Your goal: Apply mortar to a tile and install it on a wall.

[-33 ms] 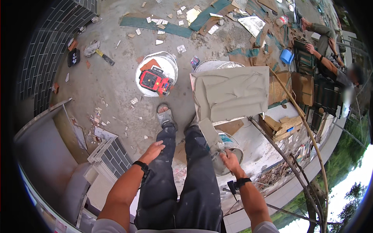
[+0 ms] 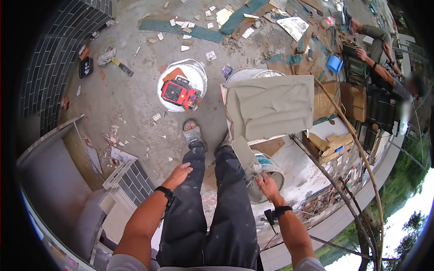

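Note:
My right hand grips the handle of a flat steel trowel, whose blade is smeared with grey mortar. Behind it is a bucket with grey material in it. Just above the trowel, a rectangular board or tile bears an uneven layer of grey mortar and lies over a white bucket. My left hand hangs above my left leg, empty, with its fingers loosely extended. Ahead of my left foot, a red-and-black device rests on another white bucket.
Tile stacks stand at left. A hammer-like tool and scattered tile pieces lie on the floor. Poles, cardboard and a blue container are at right, where another person sits or crouches.

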Tool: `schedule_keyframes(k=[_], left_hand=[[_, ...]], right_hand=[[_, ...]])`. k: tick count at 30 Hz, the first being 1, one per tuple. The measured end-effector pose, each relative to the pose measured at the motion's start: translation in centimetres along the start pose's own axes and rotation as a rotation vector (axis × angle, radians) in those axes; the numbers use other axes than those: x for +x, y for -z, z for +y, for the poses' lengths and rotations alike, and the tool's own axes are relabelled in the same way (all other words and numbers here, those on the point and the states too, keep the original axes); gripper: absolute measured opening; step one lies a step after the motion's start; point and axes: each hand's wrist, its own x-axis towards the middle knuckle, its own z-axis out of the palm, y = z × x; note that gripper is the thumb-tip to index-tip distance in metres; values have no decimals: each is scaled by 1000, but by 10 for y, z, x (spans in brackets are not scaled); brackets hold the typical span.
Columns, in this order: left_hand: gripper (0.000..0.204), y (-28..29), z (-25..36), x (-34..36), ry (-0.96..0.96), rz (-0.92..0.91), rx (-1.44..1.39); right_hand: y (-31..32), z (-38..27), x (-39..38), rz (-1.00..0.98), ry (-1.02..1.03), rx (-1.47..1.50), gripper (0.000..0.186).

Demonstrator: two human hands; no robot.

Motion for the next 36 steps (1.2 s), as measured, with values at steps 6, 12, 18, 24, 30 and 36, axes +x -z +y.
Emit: schedule_keyframes(k=[6, 12, 18, 24, 30, 36], left_hand=[[54, -16, 19, 6, 69, -71, -85], [54, -34, 5, 1, 50, -53, -16], [55, -31, 14, -5, -39, -17, 77], [54, -25, 9, 5, -35, 17, -66], [53, -19, -12, -8, -2, -4, -203], [53, -18, -58, -13, 68, 86, -93]], right_hand=[[-30, 68, 29, 42, 163, -87, 45], [6, 78, 0, 43, 169, -241, 36], [107, -87, 15, 74, 248, -380, 35], [158, -204, 106, 170, 340, -536, 40], [114, -181, 129, 55, 289, -519, 40], [73, -200, 131, -85, 304, -565, 41]])
